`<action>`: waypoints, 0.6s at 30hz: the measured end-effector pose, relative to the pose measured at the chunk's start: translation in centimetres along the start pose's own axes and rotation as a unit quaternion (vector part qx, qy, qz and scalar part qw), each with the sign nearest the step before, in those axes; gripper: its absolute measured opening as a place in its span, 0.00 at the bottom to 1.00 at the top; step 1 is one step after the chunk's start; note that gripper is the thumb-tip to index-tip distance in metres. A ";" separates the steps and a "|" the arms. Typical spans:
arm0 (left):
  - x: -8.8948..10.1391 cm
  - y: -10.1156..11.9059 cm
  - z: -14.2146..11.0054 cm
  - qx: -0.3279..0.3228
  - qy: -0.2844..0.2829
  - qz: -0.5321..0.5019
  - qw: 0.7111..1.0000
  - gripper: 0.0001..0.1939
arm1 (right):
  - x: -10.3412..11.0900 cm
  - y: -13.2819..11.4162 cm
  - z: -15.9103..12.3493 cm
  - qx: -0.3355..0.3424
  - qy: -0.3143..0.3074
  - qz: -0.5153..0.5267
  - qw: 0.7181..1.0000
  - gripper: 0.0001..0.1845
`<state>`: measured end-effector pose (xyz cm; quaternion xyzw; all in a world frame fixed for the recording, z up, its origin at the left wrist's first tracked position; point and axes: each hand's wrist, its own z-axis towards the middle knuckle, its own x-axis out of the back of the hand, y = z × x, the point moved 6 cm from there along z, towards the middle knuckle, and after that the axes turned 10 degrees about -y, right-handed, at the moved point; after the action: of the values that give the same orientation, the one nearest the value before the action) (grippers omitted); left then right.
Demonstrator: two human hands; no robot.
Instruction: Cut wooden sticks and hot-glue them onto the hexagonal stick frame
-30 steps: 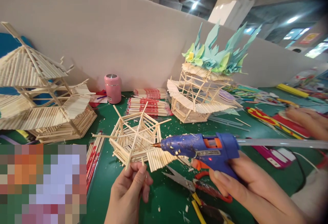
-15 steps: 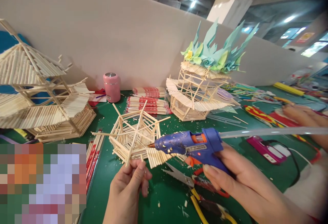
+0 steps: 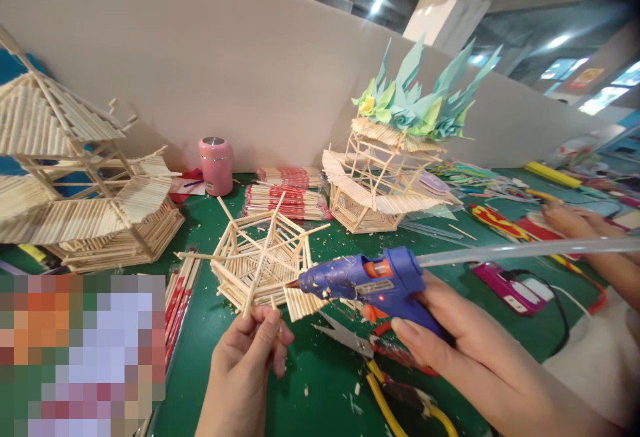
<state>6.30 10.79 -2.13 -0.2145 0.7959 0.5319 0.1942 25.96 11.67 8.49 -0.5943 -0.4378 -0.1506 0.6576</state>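
Note:
My right hand (image 3: 450,337) is wrapped round the grip of a blue hot glue gun (image 3: 350,280), a long clear glue stick (image 3: 520,249) trailing from its back. The nozzle points left, over a six-sided frame of wooden sticks (image 3: 227,281), close to a small slatted panel (image 3: 303,301) on its near side. Just below the frame, my left hand (image 3: 253,350) is closed, thumb against fingers, pinching a short wooden stick (image 3: 273,301) whose tip shows above the fingertips. Whether that hand also touches the frame's near corner I cannot tell.
Scissors (image 3: 343,335) and yellow-handled pliers (image 3: 383,403) lie below the glue gun. Stick pavilions stand at left (image 3: 90,217) and back right (image 3: 363,217). Behind are a pink flask (image 3: 216,167) and packs of sticks (image 3: 285,202). Another person's hand (image 3: 570,220) is at far right.
The whole view has shifted slightly, so things sit a little further left and higher. Both hands keep their holds, and the glue gun stays in nearly the same place beside the frame.

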 end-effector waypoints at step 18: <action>0.0 -0.4 -0.2 -0.007 -0.037 -0.016 0.999 0.09 | -0.7 -0.2 0.3 -0.037 -0.019 0.016 0.999 0.20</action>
<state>6.56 10.50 -2.40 -0.2088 0.7804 0.5422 0.2309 25.26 11.64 8.07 -0.6283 -0.4348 -0.1449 0.6287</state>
